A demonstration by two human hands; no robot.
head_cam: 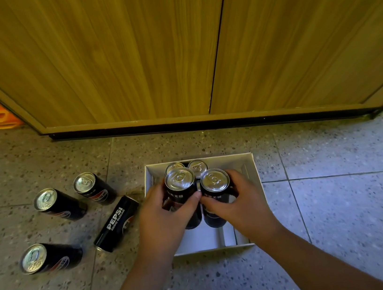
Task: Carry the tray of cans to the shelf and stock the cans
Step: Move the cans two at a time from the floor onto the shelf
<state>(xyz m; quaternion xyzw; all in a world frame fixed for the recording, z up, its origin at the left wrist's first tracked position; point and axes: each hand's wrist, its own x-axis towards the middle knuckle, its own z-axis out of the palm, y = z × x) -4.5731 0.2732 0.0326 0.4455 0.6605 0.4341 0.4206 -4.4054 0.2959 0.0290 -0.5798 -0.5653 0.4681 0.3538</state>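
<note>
Left hand [163, 212] wrapped round left can [181, 190]; right hand [238, 203] wrapped round right can [216, 190], thumbs touching between. Both over white tray [254, 172]. Four loose cans [116, 220] left of left hand.

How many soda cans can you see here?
8. Four on the floor left of the tray: three upright, one lying. Two at the tray's back, one per hand. Others may be hidden.
</note>
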